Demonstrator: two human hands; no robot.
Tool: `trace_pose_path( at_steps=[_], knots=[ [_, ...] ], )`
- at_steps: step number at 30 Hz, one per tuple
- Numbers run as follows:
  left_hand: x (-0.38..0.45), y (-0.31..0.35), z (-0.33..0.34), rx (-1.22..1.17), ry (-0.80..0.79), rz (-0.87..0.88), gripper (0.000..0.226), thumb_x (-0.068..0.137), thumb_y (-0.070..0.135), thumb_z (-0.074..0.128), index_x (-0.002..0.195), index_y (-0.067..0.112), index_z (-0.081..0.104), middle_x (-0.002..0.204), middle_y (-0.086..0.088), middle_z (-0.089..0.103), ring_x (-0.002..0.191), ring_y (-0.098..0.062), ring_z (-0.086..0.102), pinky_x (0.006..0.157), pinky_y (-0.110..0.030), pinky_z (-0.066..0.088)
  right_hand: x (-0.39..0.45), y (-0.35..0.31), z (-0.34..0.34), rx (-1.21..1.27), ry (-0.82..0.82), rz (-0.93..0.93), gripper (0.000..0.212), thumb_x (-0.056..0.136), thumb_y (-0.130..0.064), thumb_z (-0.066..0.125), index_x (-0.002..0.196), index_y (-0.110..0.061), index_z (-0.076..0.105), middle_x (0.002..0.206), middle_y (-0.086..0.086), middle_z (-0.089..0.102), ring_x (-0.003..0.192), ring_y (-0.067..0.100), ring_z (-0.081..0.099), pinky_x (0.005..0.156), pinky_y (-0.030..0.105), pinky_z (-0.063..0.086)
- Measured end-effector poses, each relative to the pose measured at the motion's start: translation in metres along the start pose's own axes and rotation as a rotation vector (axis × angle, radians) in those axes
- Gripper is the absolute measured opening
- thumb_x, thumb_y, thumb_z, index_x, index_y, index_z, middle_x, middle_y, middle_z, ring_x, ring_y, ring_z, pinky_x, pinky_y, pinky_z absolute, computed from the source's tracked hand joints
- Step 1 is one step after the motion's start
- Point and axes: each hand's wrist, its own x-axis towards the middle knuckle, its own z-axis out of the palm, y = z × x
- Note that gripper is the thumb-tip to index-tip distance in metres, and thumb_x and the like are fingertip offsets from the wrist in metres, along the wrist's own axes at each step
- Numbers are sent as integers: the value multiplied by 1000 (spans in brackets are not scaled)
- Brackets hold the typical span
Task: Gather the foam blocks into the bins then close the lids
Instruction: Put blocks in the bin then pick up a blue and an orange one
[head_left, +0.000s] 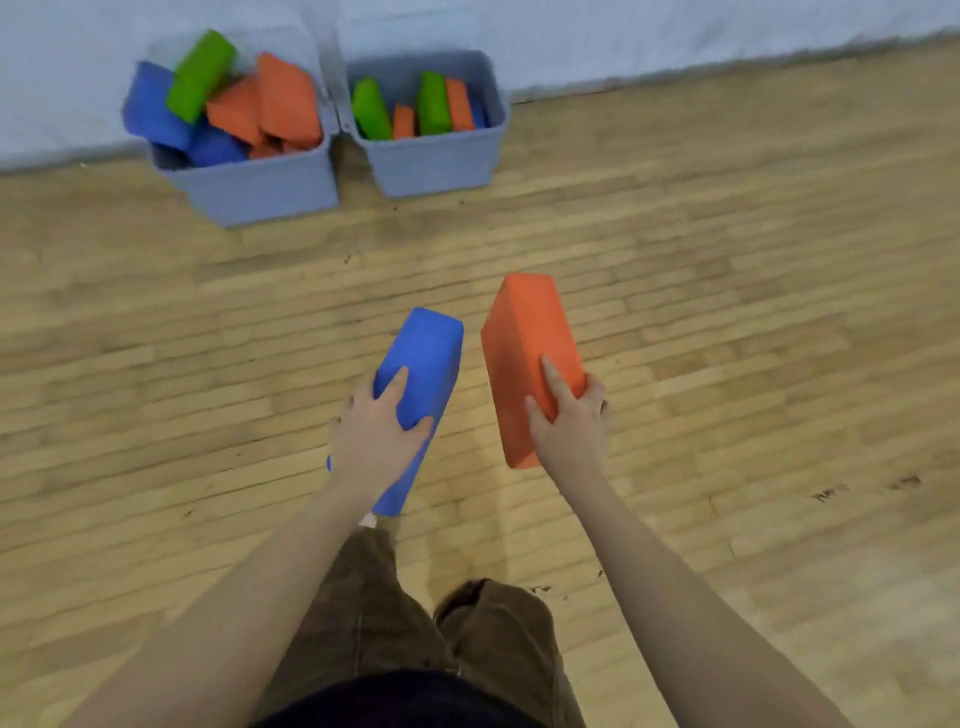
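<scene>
My left hand (371, 441) grips a blue foam block (428, 353) from its near end, thumb on top. My right hand (571, 426) grips an orange foam block (524, 332) the same way. Both blocks are held above the wooden floor, pointing away from me. Ahead at the top left stand two grey bins. The left bin (260, 189) is heaped with blue, green and orange blocks that rise over its rim. The right bin (436, 161) holds green, orange and blue blocks standing on end. Both bins are open; their lids look folded back against the wall.
The bins stand side by side against a pale wall (675, 36). A wooden plank floor (727, 312) stretches between me and them. My brown trouser legs (415, 623) show at the bottom of the view.
</scene>
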Motion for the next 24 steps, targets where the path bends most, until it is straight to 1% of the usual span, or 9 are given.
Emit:
trace_pose_path(
  at_steps=[2, 4, 7, 11, 14, 17, 21, 24],
  knots=[
    [25, -33, -25, -38, 26, -45, 65, 86, 44, 56, 144, 28, 31, 151, -8, 25, 130, -31, 36, 100, -45, 38, 19, -45, 23, -17, -25, -62, 53, 90, -40, 55, 139, -46, 37, 146, 16, 25, 125, 37, 30, 107, 46, 29],
    [51, -61, -48, -52, 41, -71, 65, 87, 45, 56, 145, 28, 31, 152, -7, 22, 131, -31, 36, 99, -45, 38, 37, -84, 45, -36, -33, -79, 53, 90, -40, 54, 140, -47, 36, 146, 16, 25, 125, 37, 29, 105, 47, 31],
    [97, -94, -77, -66, 61, -89, 64, 87, 44, 56, 145, 28, 32, 152, -7, 23, 131, -30, 35, 97, -43, 37, 66, -131, 79, -47, -53, -67, 53, 91, -41, 52, 141, -47, 34, 146, 15, 24, 126, 37, 28, 105, 48, 32],
    [170, -118, -110, -37, 78, -91, 64, 86, 45, 55, 144, 27, 33, 150, -8, 25, 127, -32, 39, 99, -47, 39, 105, -174, 112, -44, -82, -9, 53, 92, -41, 52, 141, -47, 34, 147, 13, 24, 127, 34, 27, 105, 49, 32],
    [225, -107, -126, -6, 67, -80, 65, 86, 46, 55, 144, 27, 33, 149, -7, 27, 125, -32, 40, 99, -47, 39, 134, -182, 117, -80, -74, 44, 52, 93, -41, 50, 141, -46, 33, 146, 12, 25, 127, 34, 27, 105, 48, 32],
    [283, -79, -136, -16, 62, -52, 63, 86, 45, 54, 143, 27, 33, 150, -7, 25, 126, -32, 39, 99, -47, 38, 179, -180, 115, -105, -78, 82, 52, 92, -40, 49, 142, -43, 34, 145, 14, 27, 126, 36, 29, 104, 48, 31],
    [362, -30, -138, 7, 74, -28, 62, 87, 45, 54, 143, 29, 33, 149, -8, 27, 124, -34, 40, 97, -45, 38, 267, -177, 106, -115, -100, 121, 52, 92, -41, 49, 142, -42, 34, 147, 14, 24, 129, 37, 28, 107, 51, 28],
    [420, 6, -144, -44, 103, -76, 62, 87, 43, 55, 143, 28, 34, 149, -10, 28, 124, -34, 40, 97, -45, 38, 347, -192, 89, -95, -127, 106, 52, 92, -42, 50, 142, -42, 34, 148, 14, 23, 130, 37, 27, 107, 51, 30]
  ],
)
